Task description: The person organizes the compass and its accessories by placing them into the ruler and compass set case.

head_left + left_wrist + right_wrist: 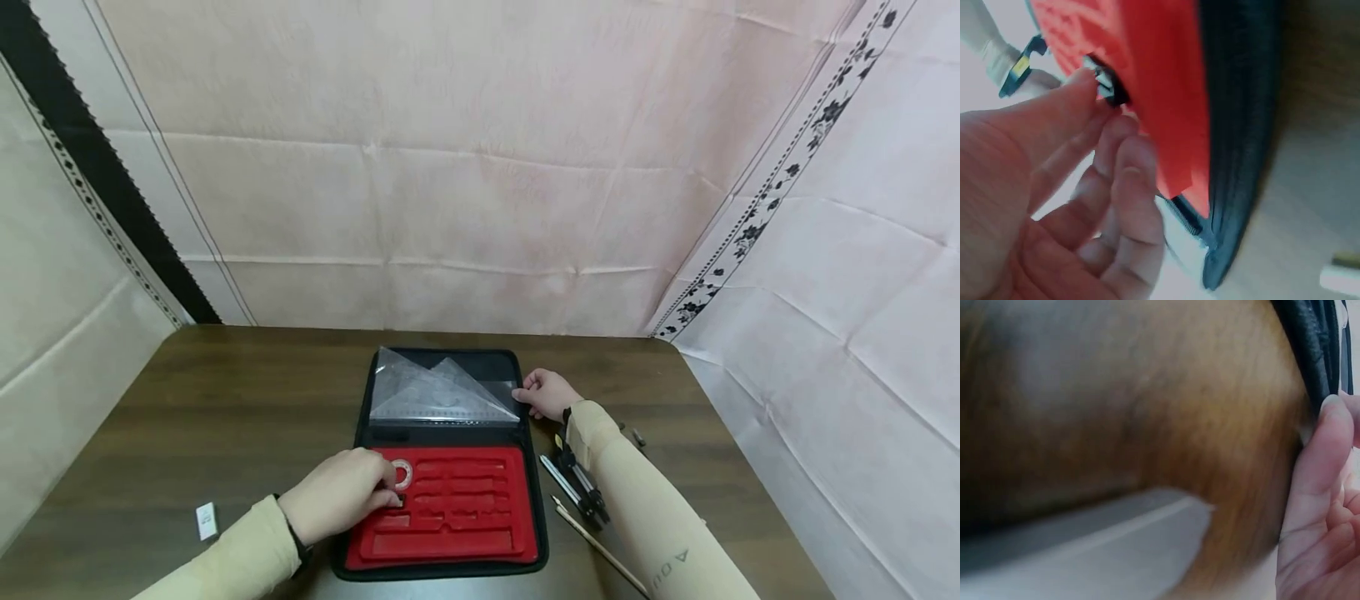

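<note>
An open black case (pixel 528 467) lies on the brown table. Its near half holds a red moulded tray (pixel 465 508), and its far half holds clear set squares (pixel 438 392) under a plastic sleeve. My left hand (pixel 390 493) is over the tray's left side, beside a small round ring (pixel 403 473). In the left wrist view the thumb and forefinger of that hand (pixel 1100 103) pinch a small black and silver piece (pixel 1109 87) at the red tray (pixel 1160 81). My right hand (pixel 527 393) rests at the case's far right edge. One fingertip (pixel 1334 409) touches the black rim (pixel 1310 344).
A black compass (pixel 583 487) and a pencil (pixel 600 546) lie on the table right of the case, under my right forearm. A small white eraser (pixel 206 521) lies at the near left. Cloth-covered walls close in the back and both sides.
</note>
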Demonstrator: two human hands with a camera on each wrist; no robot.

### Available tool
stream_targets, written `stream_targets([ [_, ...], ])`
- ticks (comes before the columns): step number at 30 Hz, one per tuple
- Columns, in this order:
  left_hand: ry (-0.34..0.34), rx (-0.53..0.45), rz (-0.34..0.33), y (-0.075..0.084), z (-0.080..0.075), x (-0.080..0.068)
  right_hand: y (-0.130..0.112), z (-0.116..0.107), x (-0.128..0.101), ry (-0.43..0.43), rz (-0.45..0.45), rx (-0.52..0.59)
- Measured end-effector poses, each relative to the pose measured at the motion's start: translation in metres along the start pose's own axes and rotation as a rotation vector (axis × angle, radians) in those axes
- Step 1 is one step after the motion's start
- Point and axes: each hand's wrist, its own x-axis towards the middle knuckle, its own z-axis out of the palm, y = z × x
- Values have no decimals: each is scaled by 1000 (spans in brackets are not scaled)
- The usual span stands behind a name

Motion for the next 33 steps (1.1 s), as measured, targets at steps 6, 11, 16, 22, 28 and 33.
stream_targets([
  [6, -88, -199, -122, -15, 1, 13, 1, 4, -1, -7, 6, 4],
  [11, -134, -210, -151, -18, 0, 22, 3, 5, 2, -12, 3, -10],
  [16, -147, -173, -221, -10, 0, 29, 8, 4, 5, 5, 14, -24],
  [22, -158, -76, -278, 4, -1, 32, 5, 4, 0, 7, -7, -12],
  [28, -151, -94, -290, 3, -1, 31, 1, 4, -1, 13, -9, -10],
  [33, -133, -125, -191, -5, 3, 26, 4, 6, 4, 35, -1, -3],
])
